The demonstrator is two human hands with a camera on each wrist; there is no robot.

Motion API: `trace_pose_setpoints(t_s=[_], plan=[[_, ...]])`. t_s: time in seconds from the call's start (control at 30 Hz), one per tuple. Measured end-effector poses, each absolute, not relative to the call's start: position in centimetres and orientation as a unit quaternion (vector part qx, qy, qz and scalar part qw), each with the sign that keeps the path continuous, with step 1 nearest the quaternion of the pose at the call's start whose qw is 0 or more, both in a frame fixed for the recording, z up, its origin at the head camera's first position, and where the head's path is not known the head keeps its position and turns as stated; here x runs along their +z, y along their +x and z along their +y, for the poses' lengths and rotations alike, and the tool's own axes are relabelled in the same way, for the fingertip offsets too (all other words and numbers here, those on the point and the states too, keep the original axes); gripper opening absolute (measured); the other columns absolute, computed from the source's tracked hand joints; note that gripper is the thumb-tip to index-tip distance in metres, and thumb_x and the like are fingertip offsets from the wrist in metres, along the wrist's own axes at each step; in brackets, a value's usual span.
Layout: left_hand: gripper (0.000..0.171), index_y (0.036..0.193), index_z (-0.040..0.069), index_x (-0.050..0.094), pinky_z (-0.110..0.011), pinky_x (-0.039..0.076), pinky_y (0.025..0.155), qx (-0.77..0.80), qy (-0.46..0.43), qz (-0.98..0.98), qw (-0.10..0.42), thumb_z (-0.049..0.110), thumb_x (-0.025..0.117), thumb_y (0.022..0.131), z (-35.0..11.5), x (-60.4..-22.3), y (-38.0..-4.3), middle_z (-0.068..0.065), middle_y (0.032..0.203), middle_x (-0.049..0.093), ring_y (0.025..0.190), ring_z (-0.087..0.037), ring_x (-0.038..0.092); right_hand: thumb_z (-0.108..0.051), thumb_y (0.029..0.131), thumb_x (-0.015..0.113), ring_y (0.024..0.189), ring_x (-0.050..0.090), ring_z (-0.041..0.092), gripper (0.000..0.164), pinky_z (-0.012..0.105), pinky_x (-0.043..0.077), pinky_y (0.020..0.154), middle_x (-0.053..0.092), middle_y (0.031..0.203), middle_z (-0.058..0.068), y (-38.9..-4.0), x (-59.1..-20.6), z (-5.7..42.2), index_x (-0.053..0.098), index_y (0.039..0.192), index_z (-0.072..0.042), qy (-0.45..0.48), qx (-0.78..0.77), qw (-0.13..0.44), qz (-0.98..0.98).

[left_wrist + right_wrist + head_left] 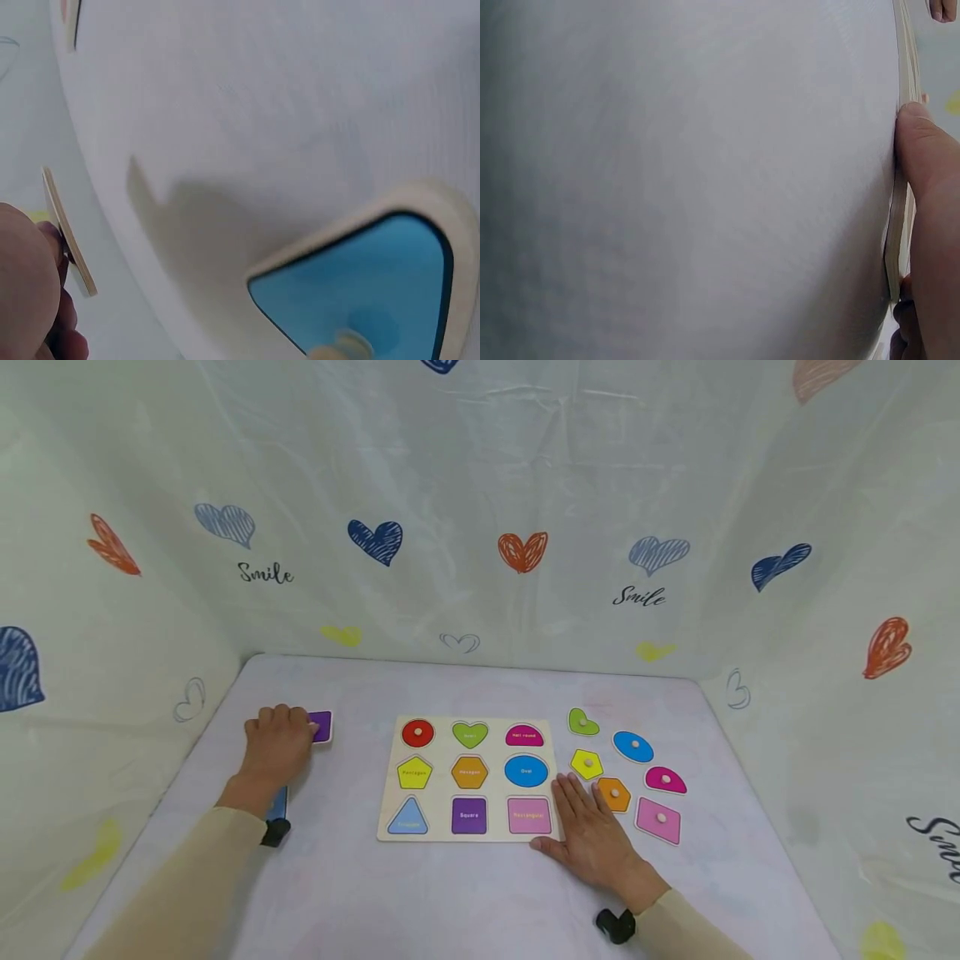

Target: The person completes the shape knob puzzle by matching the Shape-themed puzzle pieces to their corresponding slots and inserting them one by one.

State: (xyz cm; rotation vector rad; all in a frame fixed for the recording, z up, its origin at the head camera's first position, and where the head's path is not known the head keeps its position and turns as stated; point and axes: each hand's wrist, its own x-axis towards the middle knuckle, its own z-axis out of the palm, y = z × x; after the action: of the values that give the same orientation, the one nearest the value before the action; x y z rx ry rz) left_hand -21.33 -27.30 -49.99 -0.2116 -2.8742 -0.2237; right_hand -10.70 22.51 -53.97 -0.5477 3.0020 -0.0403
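The left hand [273, 743] pinches a purple piece [323, 727] by the far left part of the table [337, 893]; the fingers are bent and clamped on it, and its edge shows tilted in the left wrist view; it seems to be up off the table, but the hand hides too much to be sure. A blue triangle piece [360, 285] with a knob lies on the table near the left wrist.

The right hand [592, 831] lies flat with its fingers straight; it rests on the right edge of the puzzle board [438, 814], with the thumb at the near right corner; the board sits in the middle of the table. A red circle piece [417, 732] with a knob is in the board's far left spot; the other spots show bright shapes with words.

To the right of the board lie a green heart piece [583, 722], a blue oval piece [633, 746], a yellow pentagon piece [587, 764], a dark pink half-round piece [665, 779], an orange hexagon piece [613, 795] and a light pink rectangle piece [658, 820]; the orange one is right by the right hand's fingers.

A pale sheet [465, 460] with hearts hangs behind the table.
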Motion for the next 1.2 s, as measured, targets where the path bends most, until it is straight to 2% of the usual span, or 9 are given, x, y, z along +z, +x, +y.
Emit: trace_pose_setpoints(t_s=[0.27, 0.53, 0.77, 1.2], plan=[[0.027, 0.1, -0.011, 0.055, -0.067, 0.042, 0.08, -0.084, -0.075, -0.983, 0.142, 0.014, 0.063, 0.104, -24.6, -49.0, -20.7, -0.031, 0.096, 0.056, 0.095, -0.052, 0.049, -0.076, 0.098, 0.047, 0.163, 0.021, 0.037, 0.101, 0.06, 0.015, 0.131, 0.029, 0.173, 0.016, -10.8, -54.0, 22.6, 0.028, 0.166, -0.004, -0.187, 0.0, 0.042, 0.981], [0.03, 0.111, -0.01, 0.058, -0.062, 0.045, 0.086, -0.066, -0.073, -0.988, 0.123, 0.018, 0.066, 0.105, -20.7, -47.5, -19.7, -0.027, 0.101, 0.058, 0.101, -0.047, 0.051, -0.075, 0.1, 0.045, 0.163, 0.02, 0.036, 0.099, 0.059, 0.016, 0.131, 0.027, 0.174, 0.017, -10.8, -53.8, 23.0, 0.027, 0.166, -0.004, -0.196, -0.001, 0.054, 0.979], [0.032, 0.112, -0.008, 0.06, -0.057, 0.047, 0.086, -0.053, -0.091, -0.986, 0.13, 0.021, 0.071, 0.103, -18.6, -47.5, -18.8, -0.023, 0.099, 0.059, 0.099, -0.042, 0.051, -0.074, 0.1, 0.045, 0.163, 0.021, 0.037, 0.099, 0.058, 0.018, 0.131, 0.026, 0.174, 0.017, -10.9, -53.6, 23.1, 0.026, 0.167, -0.003, -0.205, -0.004, 0.054, 0.977], [0.038, 0.116, -0.005, 0.062, -0.051, 0.048, 0.086, -0.038, -0.13, -0.985, 0.111, 0.025, 0.077, 0.098, -15.7, -47.9, -17.3, -0.017, 0.095, 0.057, 0.096, -0.034, 0.051, -0.075, 0.1, 0.044, 0.162, 0.021, 0.037, 0.1, 0.059, 0.018, 0.131, 0.027, 0.174, 0.017, -10.8, -53.9, 23.1, 0.027, 0.166, -0.003, -0.204, -0.005, 0.049, 0.978]])
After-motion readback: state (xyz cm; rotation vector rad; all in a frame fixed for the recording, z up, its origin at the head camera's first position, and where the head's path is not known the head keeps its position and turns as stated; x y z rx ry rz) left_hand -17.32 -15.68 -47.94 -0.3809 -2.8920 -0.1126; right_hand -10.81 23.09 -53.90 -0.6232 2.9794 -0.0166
